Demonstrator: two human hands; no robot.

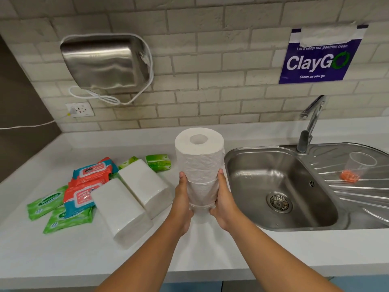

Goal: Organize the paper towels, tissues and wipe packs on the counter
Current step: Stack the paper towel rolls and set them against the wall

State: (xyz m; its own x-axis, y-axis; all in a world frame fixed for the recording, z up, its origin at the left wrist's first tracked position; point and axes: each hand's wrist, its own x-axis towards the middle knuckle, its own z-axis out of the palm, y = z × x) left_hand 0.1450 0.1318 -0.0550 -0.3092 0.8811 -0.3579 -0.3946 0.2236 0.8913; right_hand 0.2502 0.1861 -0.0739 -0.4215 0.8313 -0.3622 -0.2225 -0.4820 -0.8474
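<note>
Both hands clamp the roll stack [200,165]: left hand [182,204] on its left side, right hand [223,202] on its right, thumbs pointing up along the wrap, fingers curled round the lower part. Stack upright, white paper-towel rolls in clear film, core hole facing up. It is over the counter [63,253], just beside the sink [273,178] rim; whether its base touches the counter, cannot tell. Left of the hands, two white tissue packs [123,213] lie side by side, angled, touching. Further left, red-and-blue wipe packs [81,196] overlap in a heap, partly over green wipe packs [45,202] near the counter's left edge. Small green packs [159,162] lie behind the tissue packs. Clear cup [359,167], orange at its bottom, on the drainboard [368,192]. Tap [310,123] behind the basin.
</note>
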